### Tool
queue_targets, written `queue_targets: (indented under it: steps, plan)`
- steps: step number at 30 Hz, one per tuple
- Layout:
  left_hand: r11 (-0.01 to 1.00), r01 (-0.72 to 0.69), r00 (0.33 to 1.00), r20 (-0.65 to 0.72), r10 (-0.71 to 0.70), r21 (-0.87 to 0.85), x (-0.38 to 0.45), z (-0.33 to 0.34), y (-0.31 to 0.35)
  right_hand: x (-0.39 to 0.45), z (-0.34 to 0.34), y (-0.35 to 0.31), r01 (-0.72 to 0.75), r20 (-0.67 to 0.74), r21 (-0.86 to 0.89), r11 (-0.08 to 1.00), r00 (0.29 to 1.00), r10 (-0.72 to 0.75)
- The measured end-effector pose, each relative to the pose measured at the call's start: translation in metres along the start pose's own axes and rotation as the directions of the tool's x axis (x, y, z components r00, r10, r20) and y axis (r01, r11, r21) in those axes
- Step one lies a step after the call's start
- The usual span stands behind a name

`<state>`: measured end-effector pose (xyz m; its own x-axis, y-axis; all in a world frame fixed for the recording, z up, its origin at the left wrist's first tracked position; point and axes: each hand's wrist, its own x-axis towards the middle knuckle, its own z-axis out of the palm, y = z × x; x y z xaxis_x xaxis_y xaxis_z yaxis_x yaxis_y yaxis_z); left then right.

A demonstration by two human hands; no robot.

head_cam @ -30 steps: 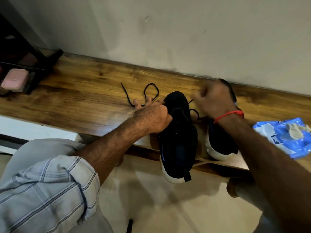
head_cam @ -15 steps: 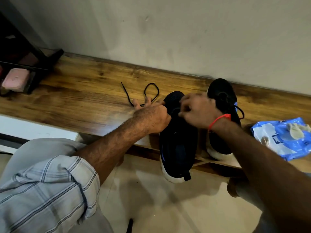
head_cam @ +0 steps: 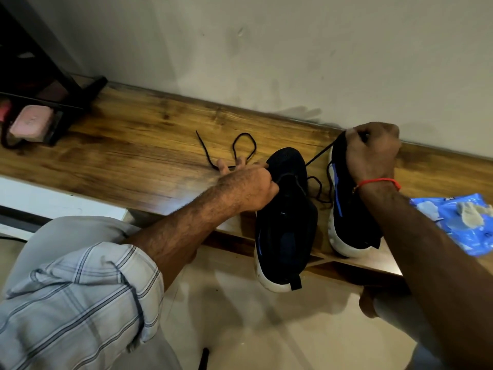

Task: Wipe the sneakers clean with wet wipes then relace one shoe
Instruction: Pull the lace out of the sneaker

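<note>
Up and away goes the right hand [head_cam: 372,150], pinching the black lace [head_cam: 318,154] taut from the left sneaker [head_cam: 286,217] on the bench [head_cam: 133,156], left hand [head_cam: 250,186] gripping its tongue area: relacing, next eyelet awaits.

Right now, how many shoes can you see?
2. The left shoe lies on the bench under the left hand. The right shoe lies beside it, partly behind the right hand.
</note>
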<state>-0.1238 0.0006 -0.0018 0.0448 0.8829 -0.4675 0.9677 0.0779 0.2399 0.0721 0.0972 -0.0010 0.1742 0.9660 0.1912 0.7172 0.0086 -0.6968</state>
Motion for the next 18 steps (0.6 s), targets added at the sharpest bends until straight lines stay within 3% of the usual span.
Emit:
queue_targets:
  steps: [2,4,6,8,10,14,16,18]
  plan:
    - [1.000,0.003,1.000,0.005,-0.003,0.005,0.000,0.000,0.001,-0.011,0.002,-0.004,0.206,0.050,-0.129,0.970,0.978,-0.201]
    - [1.000,0.001,1.000,0.006,-0.001,0.008,0.000,0.000,0.001,-0.022,0.005,-0.010,0.443,0.242,-0.242,0.863,0.889,-0.388]
    - [1.000,0.000,1.000,0.008,0.000,0.014,0.001,0.000,0.002,-0.035,0.011,-0.015,0.534,0.494,-0.308,0.787,0.797,-0.347]
    - [0.999,0.003,1.000,0.015,-0.003,0.032,0.000,0.000,0.002,-0.051,0.021,-0.017,0.567,0.644,-0.369,0.736,0.727,-0.237]
    - [0.999,0.004,1.000,0.016,-0.004,0.048,0.000,0.000,0.002,-0.062,0.029,-0.018,0.575,0.686,-0.387,0.721,0.702,-0.191]
    - [0.998,0.025,0.999,0.020,-0.026,0.051,-0.001,-0.001,0.002,-0.059,0.027,-0.022,0.600,0.695,-0.371,0.709,0.686,-0.217]
    - [0.997,0.046,0.999,0.024,-0.048,0.067,-0.002,-0.002,0.004,-0.055,0.021,-0.027,0.579,0.698,-0.326,0.748,0.681,-0.223]
    - [0.994,0.081,0.995,0.049,-0.085,0.077,-0.004,-0.003,0.007,-0.045,0.017,-0.025,0.487,0.662,-0.283,0.826,0.723,-0.200]
